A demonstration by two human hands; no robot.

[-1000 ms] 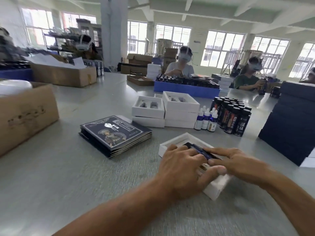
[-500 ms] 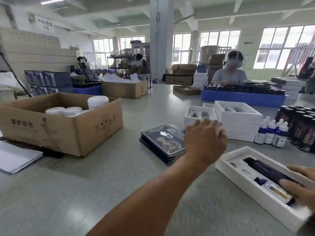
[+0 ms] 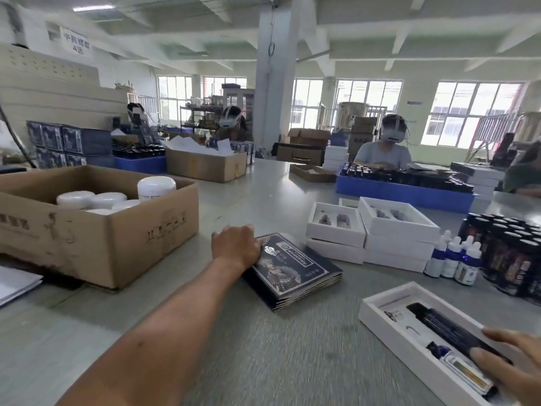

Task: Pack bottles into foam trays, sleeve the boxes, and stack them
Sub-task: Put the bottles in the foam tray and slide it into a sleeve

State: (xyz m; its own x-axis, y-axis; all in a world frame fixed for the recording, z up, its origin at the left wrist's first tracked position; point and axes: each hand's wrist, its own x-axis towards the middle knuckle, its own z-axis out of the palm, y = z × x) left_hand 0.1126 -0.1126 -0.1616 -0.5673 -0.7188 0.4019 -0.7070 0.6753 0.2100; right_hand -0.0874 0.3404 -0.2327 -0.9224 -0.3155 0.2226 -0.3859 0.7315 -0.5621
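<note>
Bottles (image 3: 452,331) sit in white foam tray (image 3: 380,310) at table's near right, right hand (image 3: 515,363) flat on them with fingers straight, left hand (image 3: 235,244) on sleeve stack (image 3: 295,271), grip unclear

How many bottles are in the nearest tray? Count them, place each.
2: a long dark bottle along the tray's far side; a small dropper bottle nearer; right hand partly covers both.

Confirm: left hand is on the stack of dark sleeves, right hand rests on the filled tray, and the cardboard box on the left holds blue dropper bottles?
Not quite. The head view shows the cardboard box holding white jars, not blue dropper bottles. The rest holds: the left hand is on the stack of dark sleeves, and the right hand rests on the filled tray.
</note>
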